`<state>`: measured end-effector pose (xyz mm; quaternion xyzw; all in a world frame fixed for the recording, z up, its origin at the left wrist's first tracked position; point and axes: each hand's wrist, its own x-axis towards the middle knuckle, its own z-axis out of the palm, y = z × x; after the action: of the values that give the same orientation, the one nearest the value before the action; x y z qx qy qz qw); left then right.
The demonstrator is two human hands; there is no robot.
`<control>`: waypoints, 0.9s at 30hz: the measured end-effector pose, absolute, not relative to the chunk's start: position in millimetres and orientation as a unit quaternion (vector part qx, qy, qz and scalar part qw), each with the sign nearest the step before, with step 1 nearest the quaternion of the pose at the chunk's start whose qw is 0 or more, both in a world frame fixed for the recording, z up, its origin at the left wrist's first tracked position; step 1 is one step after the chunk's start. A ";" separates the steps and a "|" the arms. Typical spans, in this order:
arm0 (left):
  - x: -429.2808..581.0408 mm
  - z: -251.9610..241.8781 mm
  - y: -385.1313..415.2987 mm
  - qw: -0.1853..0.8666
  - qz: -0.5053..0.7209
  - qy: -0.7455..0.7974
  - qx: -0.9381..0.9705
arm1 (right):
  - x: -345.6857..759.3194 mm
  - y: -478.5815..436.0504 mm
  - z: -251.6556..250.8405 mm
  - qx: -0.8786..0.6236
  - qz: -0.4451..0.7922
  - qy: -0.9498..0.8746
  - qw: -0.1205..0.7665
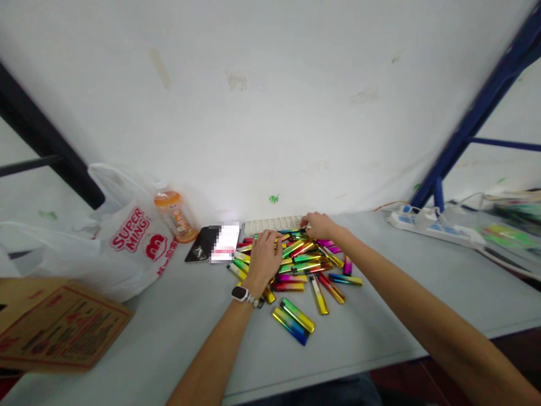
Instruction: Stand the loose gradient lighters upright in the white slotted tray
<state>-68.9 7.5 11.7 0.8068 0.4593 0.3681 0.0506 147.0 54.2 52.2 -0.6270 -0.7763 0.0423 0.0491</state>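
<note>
The fingers of the right hand (321, 225) are curled together at the right end of the white grid (274, 224), but I cannot tell whether they clamp a lighter, while those of the left hand (265, 258) reach flat over the pile, their grip also hidden from me. Around and below both hands lie the lighters (306, 257), mostly crossed over each other, with two nearer the table edge (321, 382). The step in hand seems to be sorting or picking at the far side, and the next move probably calls for separating one lighter from its neighbours.
</note>
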 end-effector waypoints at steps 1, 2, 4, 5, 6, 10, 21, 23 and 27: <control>-68.3 11.5 6.9 0.050 0.371 0.456 0.808 | 149.3 54.8 52.9 -0.630 0.044 -0.774 0.048; -67.2 11.2 6.8 0.050 0.371 0.454 0.809 | 151.9 55.3 53.3 -0.633 0.044 -0.771 0.048; -64.1 10.4 7.3 0.051 0.368 0.450 0.812 | 157.6 55.8 53.9 -0.640 0.042 -0.765 0.049; -62.2 10.0 7.9 0.051 0.366 0.448 0.814 | 160.5 55.9 54.1 -0.643 0.038 -0.764 0.047; -60.1 9.8 8.5 0.052 0.364 0.447 0.816 | 163.3 55.9 54.3 -0.644 0.032 -0.763 0.043; -53.4 10.9 10.2 0.048 0.357 0.441 0.822 | 172.9 56.4 53.1 -0.621 0.001 -0.783 0.015; -55.4 12.4 7.5 0.075 0.405 0.424 0.806 | 187.3 53.6 37.2 -0.522 0.019 -0.840 0.147; -55.1 13.8 6.9 0.099 0.435 0.417 0.792 | 179.2 41.7 38.1 -0.508 0.038 -0.834 0.211; -52.5 15.4 4.3 0.181 0.512 0.399 0.739 | 140.7 11.3 37.2 -0.491 0.132 -0.784 0.357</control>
<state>-52.5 4.3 15.4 0.7390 0.3991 0.5118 0.1811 140.7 11.3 37.2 -0.4905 -0.7839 0.1322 0.3569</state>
